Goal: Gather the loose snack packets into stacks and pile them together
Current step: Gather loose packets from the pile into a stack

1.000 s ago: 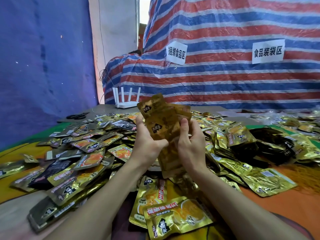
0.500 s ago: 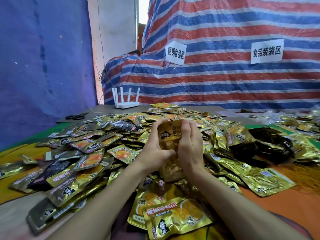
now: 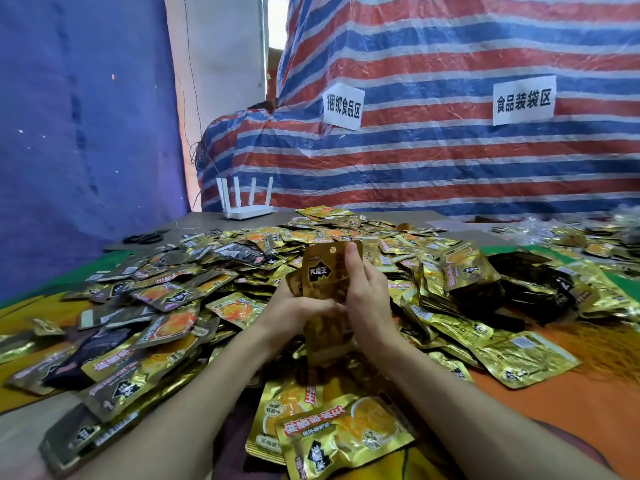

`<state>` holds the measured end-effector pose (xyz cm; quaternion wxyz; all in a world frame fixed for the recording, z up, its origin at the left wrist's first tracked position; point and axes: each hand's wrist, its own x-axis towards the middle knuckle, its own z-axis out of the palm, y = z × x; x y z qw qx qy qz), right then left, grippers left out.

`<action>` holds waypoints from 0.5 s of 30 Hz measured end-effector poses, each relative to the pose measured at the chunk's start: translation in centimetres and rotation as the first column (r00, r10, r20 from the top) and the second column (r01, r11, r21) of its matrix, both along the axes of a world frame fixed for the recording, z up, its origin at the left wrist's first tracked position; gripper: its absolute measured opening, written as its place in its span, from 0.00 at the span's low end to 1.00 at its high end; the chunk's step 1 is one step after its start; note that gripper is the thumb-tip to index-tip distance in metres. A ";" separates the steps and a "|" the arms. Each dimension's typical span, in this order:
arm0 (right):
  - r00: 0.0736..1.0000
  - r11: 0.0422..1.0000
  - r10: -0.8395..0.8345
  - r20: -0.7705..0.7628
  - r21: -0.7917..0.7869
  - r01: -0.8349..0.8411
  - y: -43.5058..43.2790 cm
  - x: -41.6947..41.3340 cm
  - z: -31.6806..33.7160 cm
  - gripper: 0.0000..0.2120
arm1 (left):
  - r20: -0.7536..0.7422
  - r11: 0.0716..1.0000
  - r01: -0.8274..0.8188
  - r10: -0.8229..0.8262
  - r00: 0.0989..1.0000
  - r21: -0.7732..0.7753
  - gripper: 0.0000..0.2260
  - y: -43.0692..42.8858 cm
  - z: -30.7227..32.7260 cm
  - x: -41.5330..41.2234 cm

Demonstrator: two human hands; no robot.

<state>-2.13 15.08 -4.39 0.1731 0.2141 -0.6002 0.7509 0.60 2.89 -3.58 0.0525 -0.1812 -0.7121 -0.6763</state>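
1. Both hands are clamped on one upright stack of gold packets (image 3: 320, 271). The left hand (image 3: 294, 311) wraps its lower part and the right hand (image 3: 369, 299) braces the side, likely squaring the edges.
2. The stack hovers just above the heap of loose packets (image 3: 194, 296), handy for adding more.
3. Plenty remains unsorted, and slippery foil could fan out.

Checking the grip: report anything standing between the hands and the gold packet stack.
Nothing visible does. The left hand and right hand grip the upright stack of gold foil snack packets directly, above the heap of loose gold packets.
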 end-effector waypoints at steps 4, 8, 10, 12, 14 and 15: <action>0.996 1.000 0.023 0.083 0.013 -0.024 0.0 0.1 0.1 0.28 | -0.053 1.000 0.002 -0.003 0.999 -0.009 0.12 0.7 0.0 0.6; 1.000 0.997 -0.022 0.011 0.074 0.021 0.3 0.4 0.6 0.20 | -0.135 0.994 -0.090 0.097 0.986 0.059 0.08 1.6 0.3 0.7; 0.988 0.978 -0.137 -0.076 0.145 0.147 0.5 0.5 0.8 0.16 | -0.166 0.986 -0.128 0.145 0.976 0.105 0.08 1.8 0.7 0.6; 0.965 0.946 -0.227 -0.134 0.205 0.251 0.7 0.9 1.2 0.12 | -0.203 0.984 -0.147 0.164 0.965 0.099 0.11 1.8 0.8 0.4; 0.947 0.909 -0.277 -0.161 0.276 0.313 1.0 1.2 1.6 0.09 | -0.228 0.988 -0.149 0.157 0.961 0.051 0.10 1.8 0.6 0.5; 0.939 0.886 -0.298 -0.172 0.315 0.339 1.2 1.3 1.9 0.08 | -0.215 0.988 -0.150 0.154 0.964 0.036 0.09 1.8 0.3 0.6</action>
